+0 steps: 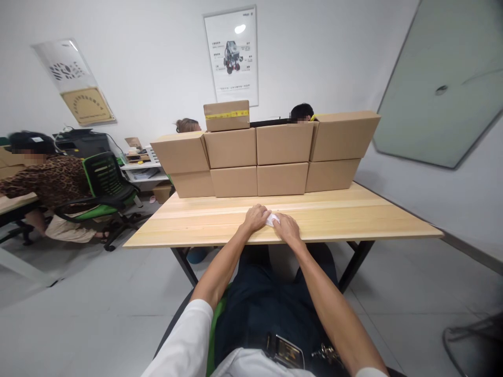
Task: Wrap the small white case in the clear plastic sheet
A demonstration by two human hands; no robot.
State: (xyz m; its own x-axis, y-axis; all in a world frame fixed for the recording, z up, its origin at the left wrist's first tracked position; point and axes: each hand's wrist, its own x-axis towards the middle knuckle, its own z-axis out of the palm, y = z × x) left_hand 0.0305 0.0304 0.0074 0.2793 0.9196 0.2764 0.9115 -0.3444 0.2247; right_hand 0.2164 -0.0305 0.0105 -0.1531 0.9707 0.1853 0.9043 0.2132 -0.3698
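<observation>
A small white item [271, 219], perhaps folded paper or tissue, is between my hands near the front edge of the wooden table [188, 225]. Its exact kind is too small to make out. My left hand [257, 217] rests low over the tabletop, with its fingers curled at the item's left side. From the right, my right hand [287, 228] closes on the same item, thumb toward its middle. Much of the item is hidden by the fingers.
Cardboard boxes [232, 181] stand in two rows along the table's back, with one smaller taped box [227, 115] on top. People sit behind them. To the left are an office chair [106, 180] and another seated person [58, 180].
</observation>
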